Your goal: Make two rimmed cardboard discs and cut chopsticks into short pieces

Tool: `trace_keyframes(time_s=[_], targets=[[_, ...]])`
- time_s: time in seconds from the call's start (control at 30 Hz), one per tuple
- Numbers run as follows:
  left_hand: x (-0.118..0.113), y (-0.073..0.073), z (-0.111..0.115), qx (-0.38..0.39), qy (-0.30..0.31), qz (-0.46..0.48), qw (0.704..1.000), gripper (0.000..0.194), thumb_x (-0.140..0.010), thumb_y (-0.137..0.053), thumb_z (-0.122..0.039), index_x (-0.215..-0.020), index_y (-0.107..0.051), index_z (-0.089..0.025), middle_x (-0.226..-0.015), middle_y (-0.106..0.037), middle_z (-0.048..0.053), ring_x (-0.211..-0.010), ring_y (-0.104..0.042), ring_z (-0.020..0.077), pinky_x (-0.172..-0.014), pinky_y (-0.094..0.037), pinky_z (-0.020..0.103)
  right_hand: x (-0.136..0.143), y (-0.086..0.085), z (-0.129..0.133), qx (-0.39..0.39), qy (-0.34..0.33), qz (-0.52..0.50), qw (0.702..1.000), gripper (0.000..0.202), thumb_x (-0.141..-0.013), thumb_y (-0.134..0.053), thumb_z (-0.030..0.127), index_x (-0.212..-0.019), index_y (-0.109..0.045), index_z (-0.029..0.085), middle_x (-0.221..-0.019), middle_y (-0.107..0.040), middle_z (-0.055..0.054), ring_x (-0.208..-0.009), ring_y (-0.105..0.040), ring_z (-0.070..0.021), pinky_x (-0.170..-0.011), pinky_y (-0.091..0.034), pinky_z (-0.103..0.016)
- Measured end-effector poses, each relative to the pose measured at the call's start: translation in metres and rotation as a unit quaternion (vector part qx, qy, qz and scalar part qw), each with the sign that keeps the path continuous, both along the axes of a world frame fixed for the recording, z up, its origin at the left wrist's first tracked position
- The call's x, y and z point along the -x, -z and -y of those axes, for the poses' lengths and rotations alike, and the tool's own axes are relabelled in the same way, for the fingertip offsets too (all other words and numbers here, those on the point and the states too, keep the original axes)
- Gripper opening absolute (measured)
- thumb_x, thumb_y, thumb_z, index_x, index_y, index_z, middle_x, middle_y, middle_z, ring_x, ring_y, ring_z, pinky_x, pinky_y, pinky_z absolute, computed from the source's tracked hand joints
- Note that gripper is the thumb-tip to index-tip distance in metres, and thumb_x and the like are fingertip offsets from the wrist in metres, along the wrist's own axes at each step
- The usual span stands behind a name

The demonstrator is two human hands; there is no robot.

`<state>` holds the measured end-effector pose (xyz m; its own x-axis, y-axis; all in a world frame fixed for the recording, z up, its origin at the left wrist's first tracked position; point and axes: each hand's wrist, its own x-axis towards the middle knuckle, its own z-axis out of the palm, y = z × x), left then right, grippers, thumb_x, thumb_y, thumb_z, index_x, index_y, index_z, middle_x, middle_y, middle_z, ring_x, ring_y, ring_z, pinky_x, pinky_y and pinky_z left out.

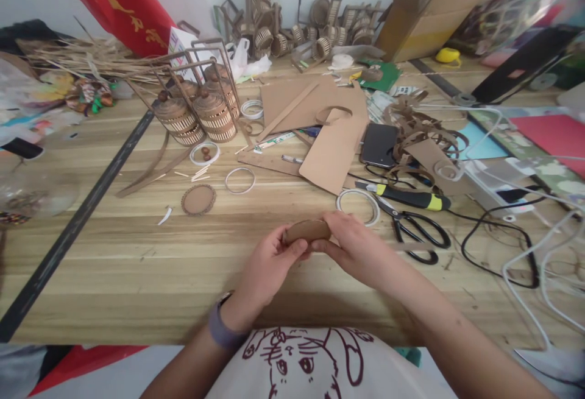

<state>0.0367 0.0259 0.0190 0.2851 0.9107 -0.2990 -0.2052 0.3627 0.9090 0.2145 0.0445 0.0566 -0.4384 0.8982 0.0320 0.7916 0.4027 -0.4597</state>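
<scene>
Near the table's front edge, a small brown cardboard disc (307, 230) is held tilted between both hands. My left hand (278, 259) pinches its left side, the thumb on the near face. My right hand (350, 243) grips the right side, fingers over the edge and thumb below. Up and to the left of the hands lies a round cardboard piece with a corrugated rim (198, 199). Beyond the hands are a thin white ring (240, 180) and, just past my right hand, a roll of tape (358, 206). A thin brown strip (411, 246) extends to the right behind my right wrist.
Black scissors (418, 231) and a yellow-black cutter (406, 196) lie at the right, near tangled cables. Cardboard sheets (331, 149) and a phone (379, 144) are farther back. Small lantern-like baskets (214, 112) stand back left; a black strip (82, 219) crosses the table's left side.
</scene>
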Motion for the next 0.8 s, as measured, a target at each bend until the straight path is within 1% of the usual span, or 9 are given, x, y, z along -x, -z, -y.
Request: trace_keyframes(time_s=[0.1,0.17,0.23,0.3,0.33,0.4,0.5,0.57,0.8], targets=[[-0.006,-0.001,-0.002,0.035,-0.073,0.049,0.996,0.039,-0.074,-0.078,-0.041,-0.100,-0.066,-0.016,-0.102,-0.072,0.006,-0.093,-0.067,0.0200,-0.079,-0.057,0.031,0.002,0.000,0.011,-0.125,0.071,-0.048,0.988,0.011,-0.090,-0.060,0.025,-0.096,-0.057,0.017,-0.091,-0.066,-0.011,-0.088,-0.061,-0.0272,-0.076,-0.046,-0.038],[-0.005,-0.002,-0.003,0.049,-0.114,0.068,0.990,0.040,-0.072,-0.080,-0.040,-0.100,-0.066,-0.016,-0.102,-0.072,0.006,-0.092,-0.067,0.0202,-0.076,-0.058,0.031,0.001,0.000,0.023,-0.157,0.105,-0.114,0.975,0.008,-0.093,-0.054,0.027,-0.093,-0.058,0.020,-0.085,-0.065,-0.007,-0.082,-0.062,-0.0230,-0.073,-0.048,-0.035],[-0.004,-0.004,-0.004,0.060,-0.139,0.084,0.985,0.042,-0.070,-0.082,-0.040,-0.100,-0.066,-0.016,-0.102,-0.072,0.006,-0.092,-0.068,0.0211,-0.076,-0.058,0.032,0.001,0.005,0.035,-0.088,0.132,-0.168,0.973,0.017,-0.094,-0.052,0.029,-0.079,-0.058,0.022,-0.069,-0.061,-0.002,-0.066,-0.059,-0.0180,-0.063,-0.048,-0.030],[-0.002,-0.006,-0.004,0.068,-0.150,0.099,0.981,0.044,-0.069,-0.082,-0.040,-0.102,-0.065,-0.016,-0.104,-0.072,0.007,-0.094,-0.068,0.0222,-0.077,-0.059,0.034,0.001,0.013,0.042,0.041,0.157,-0.222,0.961,0.023,-0.092,-0.054,0.036,-0.073,-0.057,0.023,-0.059,-0.058,0.001,-0.055,-0.055,-0.0155,-0.053,-0.046,-0.027],[-0.002,-0.006,-0.004,0.070,-0.153,0.106,0.980,0.044,-0.069,-0.083,-0.040,-0.102,-0.065,-0.016,-0.104,-0.072,0.007,-0.094,-0.068,0.0226,-0.077,-0.059,0.034,0.001,0.017,0.044,0.097,0.168,-0.258,0.946,0.024,-0.090,-0.055,0.041,-0.075,-0.057,0.023,-0.059,-0.058,0.001,-0.053,-0.055,-0.0152,-0.050,-0.046,-0.027],[-0.002,-0.007,-0.003,0.069,-0.152,0.116,0.979,0.043,-0.069,-0.083,-0.040,-0.101,-0.066,-0.016,-0.102,-0.073,0.007,-0.094,-0.068,0.0227,-0.076,-0.059,0.033,0.002,0.023,0.042,0.160,0.191,-0.345,0.905,0.030,-0.086,-0.058,0.051,-0.086,-0.058,0.021,-0.064,-0.062,0.000,-0.053,-0.058,-0.0153,-0.048,-0.048,-0.027],[-0.004,-0.008,-0.001,0.070,-0.144,0.117,0.980,0.039,-0.068,-0.084,-0.036,-0.098,-0.068,-0.015,-0.098,-0.074,0.007,-0.090,-0.069,0.0220,-0.075,-0.058,0.031,0.005,0.025,0.035,0.165,0.219,-0.447,0.852,0.042,-0.082,-0.062,0.059,-0.097,-0.056,0.020,-0.066,-0.064,0.000,-0.057,-0.062,-0.0157,-0.052,-0.052,-0.027],[-0.006,-0.009,0.000,0.072,-0.149,0.115,0.980,0.038,-0.066,-0.085,-0.031,-0.096,-0.069,-0.015,-0.096,-0.075,0.006,-0.088,-0.069,0.0206,-0.075,-0.057,0.030,0.008,0.023,0.033,0.156,0.226,-0.478,0.835,0.041,-0.082,-0.063,0.059,-0.093,-0.057,0.020,-0.061,-0.063,0.001,-0.057,-0.063,-0.0155,-0.054,-0.054,-0.027],[-0.010,-0.012,-0.003,0.058,-0.205,0.164,0.963,0.030,-0.061,-0.088,-0.025,-0.084,-0.071,-0.016,-0.083,-0.076,0.001,-0.077,-0.068,0.0134,-0.074,-0.054,0.022,0.012,0.024,0.038,0.144,0.236,-0.474,0.836,0.040,-0.081,-0.065,0.059,-0.088,-0.061,0.019,-0.059,-0.068,-0.001,-0.056,-0.066,-0.0163,-0.054,-0.054,-0.026]])
